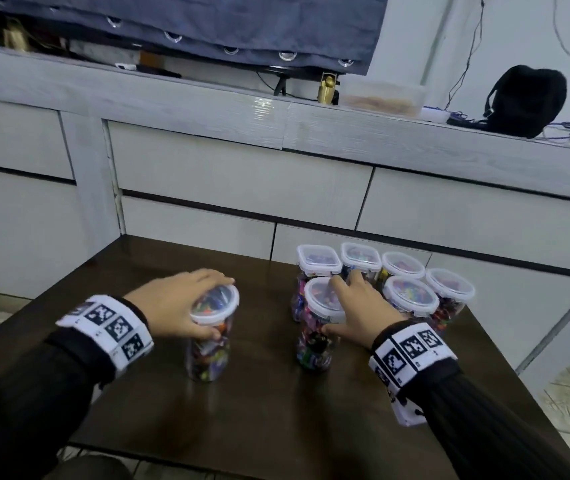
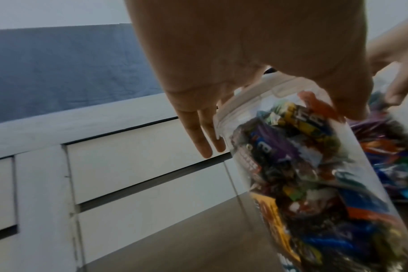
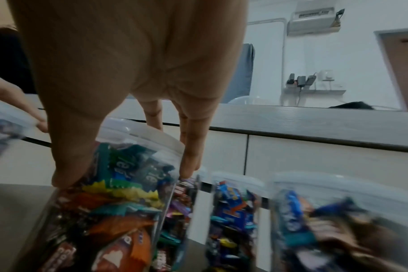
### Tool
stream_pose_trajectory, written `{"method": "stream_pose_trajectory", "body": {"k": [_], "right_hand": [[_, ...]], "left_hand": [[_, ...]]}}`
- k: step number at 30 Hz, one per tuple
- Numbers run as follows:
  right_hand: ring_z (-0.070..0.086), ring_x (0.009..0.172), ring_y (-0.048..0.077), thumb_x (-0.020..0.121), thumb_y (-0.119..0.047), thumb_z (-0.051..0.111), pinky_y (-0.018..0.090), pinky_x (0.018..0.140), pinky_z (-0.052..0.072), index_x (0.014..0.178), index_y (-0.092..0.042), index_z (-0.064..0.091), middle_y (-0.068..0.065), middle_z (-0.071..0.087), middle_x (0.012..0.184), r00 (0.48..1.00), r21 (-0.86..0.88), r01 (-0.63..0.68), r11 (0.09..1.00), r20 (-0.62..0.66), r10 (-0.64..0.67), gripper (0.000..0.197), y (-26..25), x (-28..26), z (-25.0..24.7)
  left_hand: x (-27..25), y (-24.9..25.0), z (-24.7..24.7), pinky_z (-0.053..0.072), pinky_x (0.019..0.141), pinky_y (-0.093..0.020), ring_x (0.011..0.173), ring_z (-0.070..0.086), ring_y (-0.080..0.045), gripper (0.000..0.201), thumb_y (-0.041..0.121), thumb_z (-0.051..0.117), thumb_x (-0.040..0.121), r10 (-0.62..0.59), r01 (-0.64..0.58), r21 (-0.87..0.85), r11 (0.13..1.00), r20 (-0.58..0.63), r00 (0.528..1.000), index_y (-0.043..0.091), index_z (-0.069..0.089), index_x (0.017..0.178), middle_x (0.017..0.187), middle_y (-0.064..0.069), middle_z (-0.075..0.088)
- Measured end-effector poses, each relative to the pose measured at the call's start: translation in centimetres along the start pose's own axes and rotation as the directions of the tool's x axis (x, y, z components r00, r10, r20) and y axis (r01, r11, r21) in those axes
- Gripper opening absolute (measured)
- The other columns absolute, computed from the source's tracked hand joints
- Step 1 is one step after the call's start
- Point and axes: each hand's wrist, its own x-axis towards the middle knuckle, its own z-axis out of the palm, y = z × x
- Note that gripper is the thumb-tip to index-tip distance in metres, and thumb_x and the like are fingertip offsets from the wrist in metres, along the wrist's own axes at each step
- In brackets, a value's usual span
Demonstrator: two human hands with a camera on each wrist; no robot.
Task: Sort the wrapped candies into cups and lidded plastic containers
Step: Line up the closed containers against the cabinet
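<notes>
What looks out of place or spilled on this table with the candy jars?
Nothing spilled: all seven candy containers stand upright with lids on. The only odd one is the jar under the left hand, the left jar, which stands apart from the cluster; the right hand grips the front jar of that group.

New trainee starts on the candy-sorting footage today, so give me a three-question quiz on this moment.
1. True or false: every container on the table has its lid on.
2. How many lidded containers are on the table in the head view?
3. The left hand holds: A) a container standing apart from the group; B) a loose candy; C) nothing.

Key: 1 true. 2 seven: five behind, plus one under the right hand, the front container of the group, plus the left hand's. 3 A.
</notes>
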Motion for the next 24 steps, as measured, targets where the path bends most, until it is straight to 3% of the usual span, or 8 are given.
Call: {"method": "stream_pose_trajectory", "body": {"k": [5, 9, 17, 24], "right_hand": [[0.046, 0.114, 0.027, 0.073, -0.045, 0.075, 0.04, 0.093, 0.048, 0.128, -0.024, 0.037, 0.008, 0.036, 0.124, 0.99, 0.026, 0.136, 0.99, -0.043, -0.135, 0.07, -4.9, 2.1, 0.7], [0.046, 0.113, 0.028, 0.076, -0.05, 0.07, 0.041, 0.091, 0.045, 0.135, -0.031, 0.033, 0.01, 0.04, 0.122, 0.974, -0.105, 0.203, 0.974, -0.078, -0.211, 0.072, -8.6, 5.8, 1.5], [0.04, 0.119, 0.026, 0.081, -0.037, 0.07, 0.038, 0.095, 0.04, 0.132, -0.017, 0.043, 0.007, 0.042, 0.132, 0.961, -0.186, 0.214, 0.959, -0.137, -0.241, 0.062, -13.2, 15.8, 2.4], [0.041, 0.119, 0.029, 0.088, -0.022, 0.063, 0.038, 0.094, 0.039, 0.13, -0.009, 0.046, 0.01, 0.047, 0.13, 0.948, -0.239, 0.224, 0.945, -0.171, -0.268, 0.048, -15.3, 25.0, 3.6]], "left_hand": [[1.6, -4.6, -1.3, 0.035, 0.112, -0.038, 0.144, 0.023, -0.016, 0.092, 0.069, 0.062, 0.078, -0.088, 0.097, 0.281, 0.955, -0.044, 0.995, 0.038, 0.017, 0.153, 0.16, 0.006, 0.02], [3.1, -6.9, -2.1, 0.042, 0.098, -0.034, 0.125, 0.038, -0.018, 0.082, 0.065, 0.063, 0.079, -0.126, 0.174, 0.453, 0.875, -0.133, 0.983, 0.038, 0.028, 0.148, 0.138, 0.002, 0.037], [7.8, -10.6, -2.4, 0.049, 0.083, -0.036, 0.112, 0.049, -0.021, 0.056, 0.038, 0.075, 0.081, -0.263, 0.35, 0.323, 0.879, -0.283, 0.923, 0.02, 0.046, 0.126, 0.122, -0.001, 0.051], [13.9, -15.0, -2.5, 0.047, 0.079, -0.039, 0.111, 0.052, -0.026, 0.053, 0.032, 0.076, 0.081, -0.248, 0.355, 0.293, 0.888, -0.345, 0.905, 0.017, 0.049, 0.124, 0.12, -0.005, 0.054]]}}
